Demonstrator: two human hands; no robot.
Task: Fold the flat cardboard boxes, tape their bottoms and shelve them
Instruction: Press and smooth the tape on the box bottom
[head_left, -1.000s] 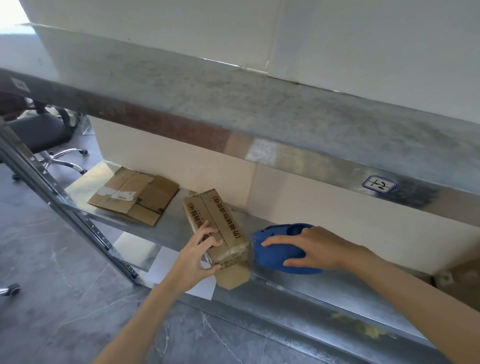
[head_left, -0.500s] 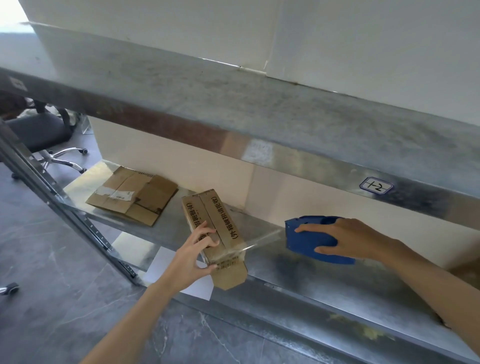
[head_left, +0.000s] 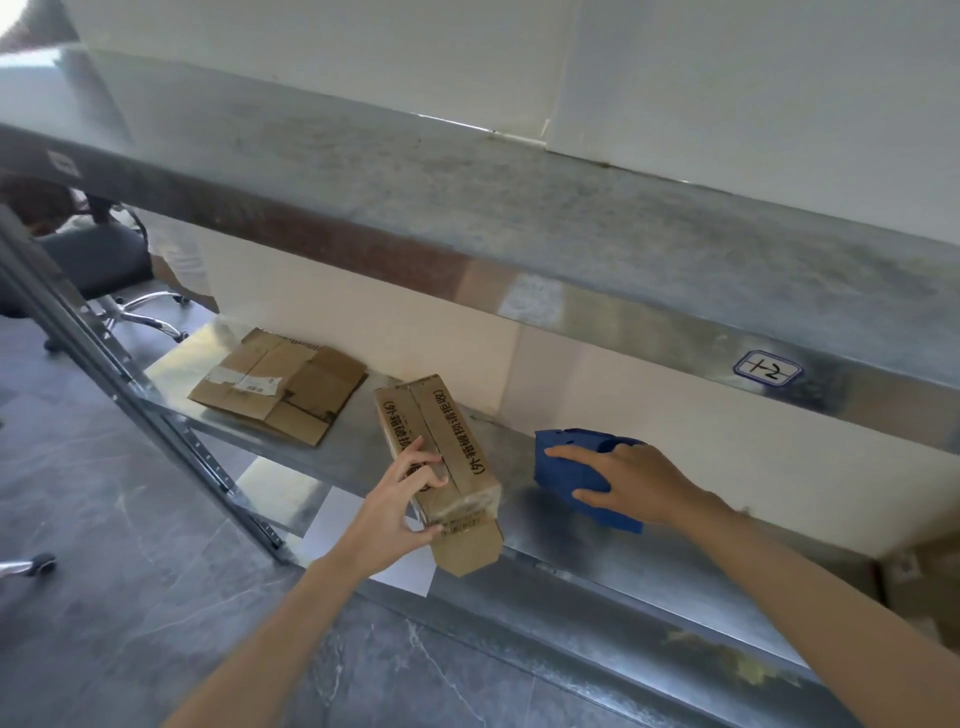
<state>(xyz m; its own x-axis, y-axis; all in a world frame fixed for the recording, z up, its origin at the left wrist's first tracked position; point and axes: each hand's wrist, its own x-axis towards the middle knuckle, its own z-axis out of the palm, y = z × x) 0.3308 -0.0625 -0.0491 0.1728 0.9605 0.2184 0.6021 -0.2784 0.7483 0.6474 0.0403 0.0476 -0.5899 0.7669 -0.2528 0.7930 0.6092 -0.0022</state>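
A folded brown cardboard box (head_left: 441, 447) with printed characters lies bottom up on the lower metal shelf (head_left: 597, 551), its taped seam running along the top and one end flap sticking out over the shelf's front edge. My left hand (head_left: 400, 512) grips the box's near left corner, fingers on top and thumb on the end face. To its right, my right hand (head_left: 631, 483) holds a blue tape dispenser (head_left: 571, 467) that rests on the shelf, apart from the box.
A flattened cardboard box (head_left: 283, 384) lies on the shelf's left part. An upper metal shelf (head_left: 519, 234) with a label overhangs. A slanted metal upright (head_left: 104, 379) stands left, an office chair (head_left: 98, 260) behind it. More cardboard (head_left: 924, 577) sits at the far right.
My right hand carried the blue tape dispenser rightward off the box, leaving tape on the seam, then came slightly back and set it on the shelf. My left hand has stayed on the box.
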